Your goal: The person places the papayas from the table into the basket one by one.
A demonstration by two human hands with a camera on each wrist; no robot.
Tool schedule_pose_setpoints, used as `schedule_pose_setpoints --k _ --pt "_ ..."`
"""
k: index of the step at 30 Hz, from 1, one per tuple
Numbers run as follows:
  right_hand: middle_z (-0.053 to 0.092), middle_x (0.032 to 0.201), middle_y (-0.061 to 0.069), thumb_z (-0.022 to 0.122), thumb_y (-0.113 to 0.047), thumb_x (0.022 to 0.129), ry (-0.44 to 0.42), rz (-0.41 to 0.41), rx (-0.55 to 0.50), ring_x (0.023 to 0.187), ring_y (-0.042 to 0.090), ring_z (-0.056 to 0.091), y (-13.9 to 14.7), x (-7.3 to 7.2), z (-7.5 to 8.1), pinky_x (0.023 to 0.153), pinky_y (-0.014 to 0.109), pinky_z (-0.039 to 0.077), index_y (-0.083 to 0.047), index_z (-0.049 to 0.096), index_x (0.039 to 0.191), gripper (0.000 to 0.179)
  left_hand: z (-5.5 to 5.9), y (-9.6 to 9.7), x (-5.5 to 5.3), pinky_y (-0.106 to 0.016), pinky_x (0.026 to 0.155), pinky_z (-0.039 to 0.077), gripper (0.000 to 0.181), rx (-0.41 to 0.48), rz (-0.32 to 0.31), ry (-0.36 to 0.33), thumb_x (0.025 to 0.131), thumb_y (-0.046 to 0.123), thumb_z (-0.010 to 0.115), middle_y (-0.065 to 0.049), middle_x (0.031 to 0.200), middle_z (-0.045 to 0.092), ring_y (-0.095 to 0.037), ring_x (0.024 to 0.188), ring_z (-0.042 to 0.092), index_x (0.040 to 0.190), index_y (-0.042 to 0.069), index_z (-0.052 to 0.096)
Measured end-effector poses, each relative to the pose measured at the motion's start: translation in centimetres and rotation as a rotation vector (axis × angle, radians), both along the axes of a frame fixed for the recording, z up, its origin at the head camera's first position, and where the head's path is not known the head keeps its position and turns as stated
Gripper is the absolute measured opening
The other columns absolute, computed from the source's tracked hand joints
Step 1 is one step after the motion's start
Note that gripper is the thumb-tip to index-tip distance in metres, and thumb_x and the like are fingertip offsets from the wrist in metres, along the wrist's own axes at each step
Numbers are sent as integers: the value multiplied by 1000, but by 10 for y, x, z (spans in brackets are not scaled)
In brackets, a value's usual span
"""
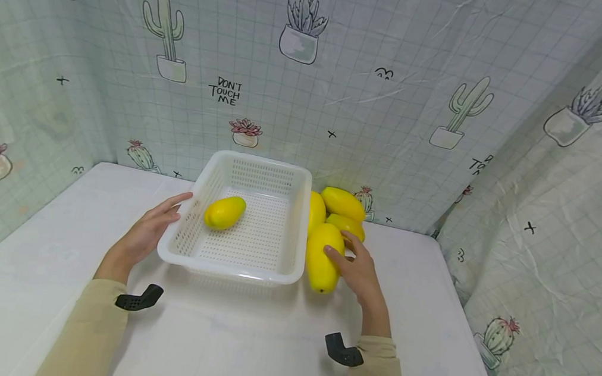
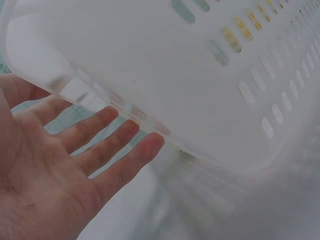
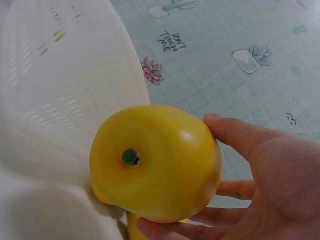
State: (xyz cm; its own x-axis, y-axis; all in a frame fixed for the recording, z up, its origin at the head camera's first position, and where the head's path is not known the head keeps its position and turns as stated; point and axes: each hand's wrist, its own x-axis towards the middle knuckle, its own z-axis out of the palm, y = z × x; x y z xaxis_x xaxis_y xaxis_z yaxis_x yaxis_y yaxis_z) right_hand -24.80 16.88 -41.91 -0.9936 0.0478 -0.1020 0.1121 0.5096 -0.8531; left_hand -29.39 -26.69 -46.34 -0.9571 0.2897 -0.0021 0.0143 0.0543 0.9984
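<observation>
My left hand is at the left rim of a white plastic basket, its fingers nearly straight. In the left wrist view, fingertips meet the rim from outside. Inside the basket, toward its left, lies one yellow mango with a greenish tip. My right hand grips a long yellow papaya-shaped fruit just right of the basket, thumb on one side and fingers round the other. The right wrist view shows its rounded end with a green stem spot.
Several more yellow fruits, one of them an oval fruit, sit behind the held one, beside the basket's right wall. A white table lies under everything. A printed cloth curtain hangs behind and along both sides.
</observation>
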Motion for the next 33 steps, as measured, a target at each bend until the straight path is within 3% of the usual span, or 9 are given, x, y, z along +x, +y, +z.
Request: schedule_pose_setpoints --k 33 --pt "44 147 9 61 -62 85 65 -36 -50 114 30 58 0 1 1 92 42 53 -28 36 147 75 0 1 0 -65 115 16 54 -9 6 4 103 36 39 0 165 7 -37 149 14 154 37 20"
